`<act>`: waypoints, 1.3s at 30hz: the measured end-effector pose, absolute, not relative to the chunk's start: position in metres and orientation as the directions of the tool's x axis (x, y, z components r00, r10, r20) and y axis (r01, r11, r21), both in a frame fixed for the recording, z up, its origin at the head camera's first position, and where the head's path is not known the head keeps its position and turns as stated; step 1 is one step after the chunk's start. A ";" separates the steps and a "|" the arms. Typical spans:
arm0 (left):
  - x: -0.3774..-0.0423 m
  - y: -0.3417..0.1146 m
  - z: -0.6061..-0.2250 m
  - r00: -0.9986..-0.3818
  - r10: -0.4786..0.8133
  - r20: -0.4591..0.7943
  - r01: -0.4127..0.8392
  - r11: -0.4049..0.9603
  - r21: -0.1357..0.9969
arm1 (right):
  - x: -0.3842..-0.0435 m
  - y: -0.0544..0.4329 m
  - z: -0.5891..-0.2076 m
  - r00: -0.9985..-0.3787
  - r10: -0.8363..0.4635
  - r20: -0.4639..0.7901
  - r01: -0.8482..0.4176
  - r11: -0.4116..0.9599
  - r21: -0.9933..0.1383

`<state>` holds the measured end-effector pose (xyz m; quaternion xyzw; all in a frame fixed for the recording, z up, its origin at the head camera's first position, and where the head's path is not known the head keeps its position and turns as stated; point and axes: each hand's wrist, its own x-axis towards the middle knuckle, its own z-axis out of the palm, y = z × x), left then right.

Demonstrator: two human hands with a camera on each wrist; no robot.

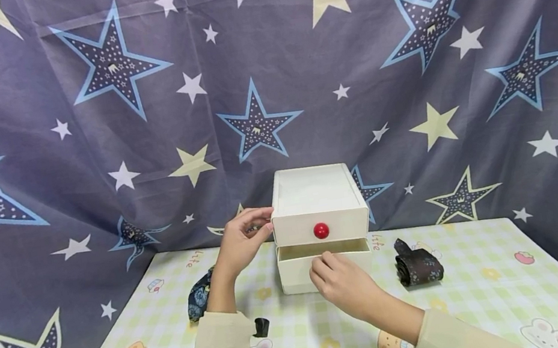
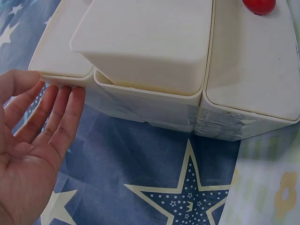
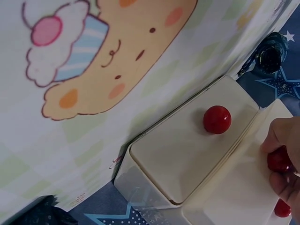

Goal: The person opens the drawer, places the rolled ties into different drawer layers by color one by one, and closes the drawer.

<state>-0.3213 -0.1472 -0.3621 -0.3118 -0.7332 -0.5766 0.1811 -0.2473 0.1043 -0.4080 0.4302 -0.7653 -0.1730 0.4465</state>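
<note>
A white drawer unit (image 1: 317,189) with three stacked drawers and round red knobs stands on the table. Its middle drawer (image 1: 294,272) is pulled partway out, and the inside shows as a narrow gap in the head view. My right hand (image 1: 345,282) pinches that drawer's red knob (image 3: 277,161) between thumb and fingers. Against the unit's left side, near the top drawer (image 2: 61,42), rest the fairly straight fingers of my left hand (image 1: 240,241). The bottom drawer (image 3: 187,145) is closed; its knob (image 3: 217,119) shows in the right wrist view.
A rolled dark floral cloth strip, like a necktie (image 1: 419,266), lies right of the unit. Another blue patterned roll (image 1: 198,296) lies at the left, partly behind my left forearm. A star-printed curtain (image 1: 247,39) hangs behind the checked tablecloth (image 1: 311,339).
</note>
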 end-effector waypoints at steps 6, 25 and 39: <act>-0.323 -0.148 -0.364 -0.738 0.248 0.628 0.669 0.137 0.731 | -0.241 0.105 -0.406 -0.237 -0.820 0.521 -0.500 0.563 0.658; -0.322 -0.147 -0.363 -0.738 0.246 0.629 0.669 0.137 0.731 | -0.232 0.104 -0.406 -0.210 -0.826 0.524 -0.510 0.549 0.662; -0.323 -0.147 -0.364 -0.732 0.252 0.633 0.675 0.145 0.723 | -0.223 0.104 -0.407 -0.183 -0.830 0.527 -0.499 0.540 0.677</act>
